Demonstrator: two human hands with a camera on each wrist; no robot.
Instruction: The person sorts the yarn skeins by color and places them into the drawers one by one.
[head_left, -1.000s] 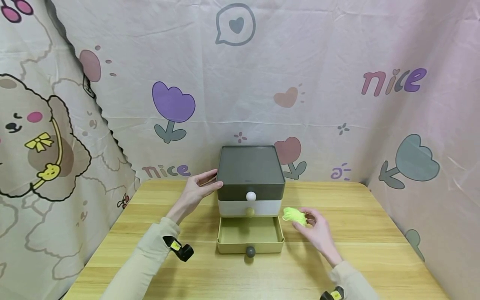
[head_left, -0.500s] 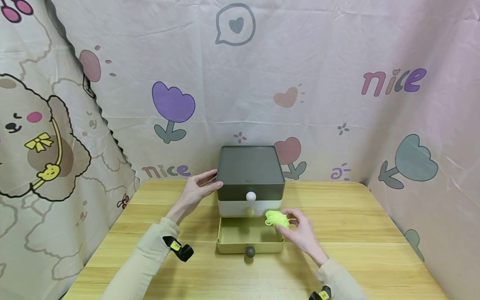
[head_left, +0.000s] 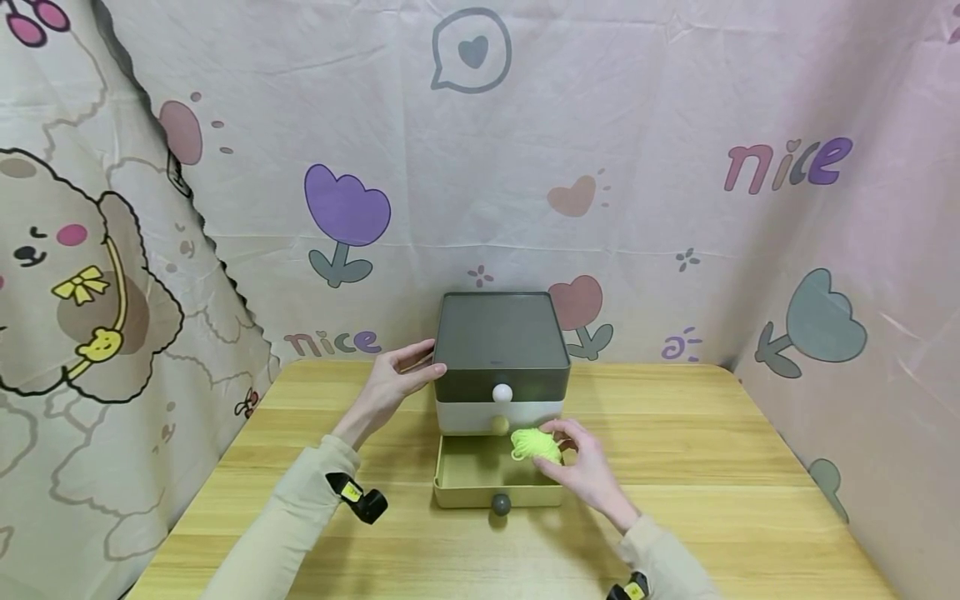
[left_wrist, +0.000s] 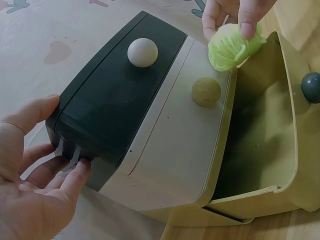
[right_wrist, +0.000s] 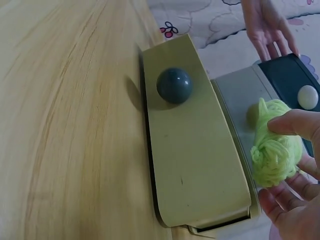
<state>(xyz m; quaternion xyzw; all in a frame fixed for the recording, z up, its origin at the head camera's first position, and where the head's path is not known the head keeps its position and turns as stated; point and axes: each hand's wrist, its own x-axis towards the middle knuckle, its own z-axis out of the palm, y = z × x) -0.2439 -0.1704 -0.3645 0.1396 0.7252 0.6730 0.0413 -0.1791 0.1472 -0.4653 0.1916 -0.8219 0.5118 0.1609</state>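
Observation:
In the head view, a small stacked drawer unit (head_left: 501, 332) has a dark grey top tier, a white middle tier and an olive bottom tier. Its bottom drawer (head_left: 472, 497) is pulled out, with a dark round knob on the front. My left hand (head_left: 390, 379) rests against the unit's left side, thumb near the front corner and fingers along the dark tier. Between thumb and fingers of my right hand (head_left: 585, 471) is a skein of neon yellow-green yarn (head_left: 534, 445), held above the right part of the pulled-out drawer. The left wrist view shows the yarn (left_wrist: 232, 47) beside the white tier.
The unit stands on a wooden table (head_left: 375, 542), close to its back edge. Behind it hangs a printed cloth (head_left: 480, 167) with tulips and hearts. A white knob (left_wrist: 143, 52) and an olive knob (left_wrist: 206, 92) stick out from the upper tiers.
My right hand has carried the yarn leftward, from beside the unit to above the pulled-out drawer. The left hand and the drawer unit stay in place.

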